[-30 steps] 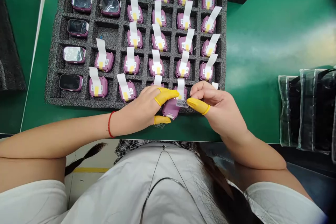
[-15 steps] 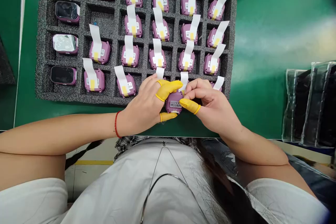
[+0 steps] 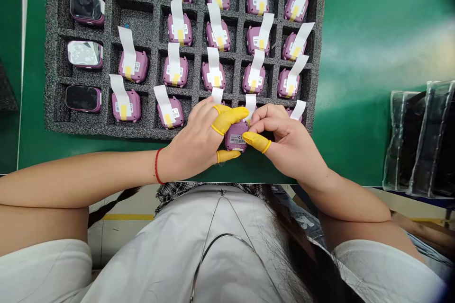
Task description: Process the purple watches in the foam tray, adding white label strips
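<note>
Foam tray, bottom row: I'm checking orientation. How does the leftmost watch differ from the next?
The leftmost watch lies screen up, with no paper strip; the next watch lies back up, carrying a white strip under yellow tape. Both have purple cases, in separate foam tray compartments.

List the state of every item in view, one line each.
Left hand, pinching the purple smartwatch, yellow finger cots on
Right hand, pinching the same watch, yellow finger cot on
Purple smartwatch, back up, barcode label showing
Black foam tray, full of watches in rows
Tabbed watches, back up, white paper tabs taped on
Left-column watches, screen up, no tabs
Clear plastic bags, standing side by side, dark contents
</note>
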Motion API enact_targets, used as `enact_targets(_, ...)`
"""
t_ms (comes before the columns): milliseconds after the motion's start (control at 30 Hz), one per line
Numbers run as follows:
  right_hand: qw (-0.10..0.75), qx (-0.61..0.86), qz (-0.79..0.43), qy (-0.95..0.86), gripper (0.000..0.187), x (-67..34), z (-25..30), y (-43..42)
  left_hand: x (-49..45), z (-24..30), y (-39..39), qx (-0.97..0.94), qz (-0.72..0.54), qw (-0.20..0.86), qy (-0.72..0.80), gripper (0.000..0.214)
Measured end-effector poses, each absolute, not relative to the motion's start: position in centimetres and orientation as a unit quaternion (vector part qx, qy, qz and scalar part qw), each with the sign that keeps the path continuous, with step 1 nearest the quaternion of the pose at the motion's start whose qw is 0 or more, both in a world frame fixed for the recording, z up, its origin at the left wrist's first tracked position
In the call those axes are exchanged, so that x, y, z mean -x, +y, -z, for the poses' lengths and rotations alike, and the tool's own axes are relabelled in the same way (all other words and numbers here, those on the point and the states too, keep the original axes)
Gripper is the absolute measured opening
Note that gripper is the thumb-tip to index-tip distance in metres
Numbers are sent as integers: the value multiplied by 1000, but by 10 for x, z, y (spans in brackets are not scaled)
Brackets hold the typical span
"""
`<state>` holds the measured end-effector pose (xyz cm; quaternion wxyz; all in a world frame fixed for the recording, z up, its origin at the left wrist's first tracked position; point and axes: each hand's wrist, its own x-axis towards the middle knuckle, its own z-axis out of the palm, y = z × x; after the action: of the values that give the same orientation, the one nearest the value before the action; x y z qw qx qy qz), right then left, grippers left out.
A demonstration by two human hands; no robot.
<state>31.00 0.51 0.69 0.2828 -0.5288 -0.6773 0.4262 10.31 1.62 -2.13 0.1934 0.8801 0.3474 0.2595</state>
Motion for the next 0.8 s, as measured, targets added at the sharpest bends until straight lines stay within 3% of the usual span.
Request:
enact_targets(500, 282, 521, -390, -705, 12, -310, -4, 3, -105, 22, 16, -883, -275, 174, 339, 53)
enact_targets(800, 305, 491, -120, -807, 14, -315, -3, 2, -104, 24, 16, -882, -272, 187, 338, 55)
